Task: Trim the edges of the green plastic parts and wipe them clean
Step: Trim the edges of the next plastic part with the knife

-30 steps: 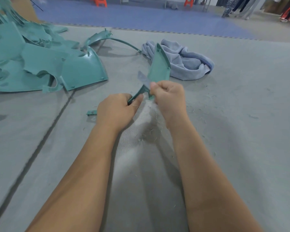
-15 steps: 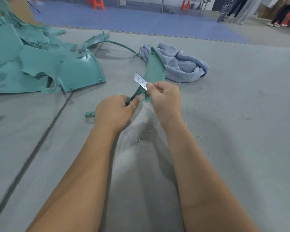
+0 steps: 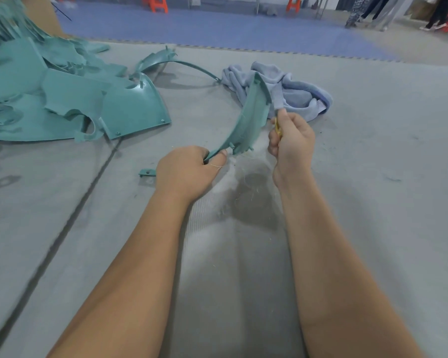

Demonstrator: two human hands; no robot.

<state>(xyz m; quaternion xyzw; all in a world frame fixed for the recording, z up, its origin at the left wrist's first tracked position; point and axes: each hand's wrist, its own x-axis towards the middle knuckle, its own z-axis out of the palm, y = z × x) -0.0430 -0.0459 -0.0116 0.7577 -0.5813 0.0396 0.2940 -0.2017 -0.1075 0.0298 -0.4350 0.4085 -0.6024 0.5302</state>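
My left hand [image 3: 189,171] grips the narrow lower end of a curved green plastic part [image 3: 251,120], which stands up and tilts away from me. My right hand [image 3: 291,140] holds a small knife with a yellow handle and a grey blade [image 3: 277,98], just right of the part's upper edge. The blade points up, blurred, close to the part's rim. A crumpled blue-grey cloth [image 3: 298,96] lies on the grey mat right behind the part. Fine shavings lie scattered on the mat below my hands.
A heap of green plastic parts [image 3: 62,104] fills the left side of the mat. A thin arched green piece [image 3: 171,62] lies behind it. A small green offcut [image 3: 147,172] sits left of my left hand. Blue floor, orange stools and standing people are far behind.
My right hand has moved from the left face of the part, near my left hand, up and over to its right edge. The part now leans further right.
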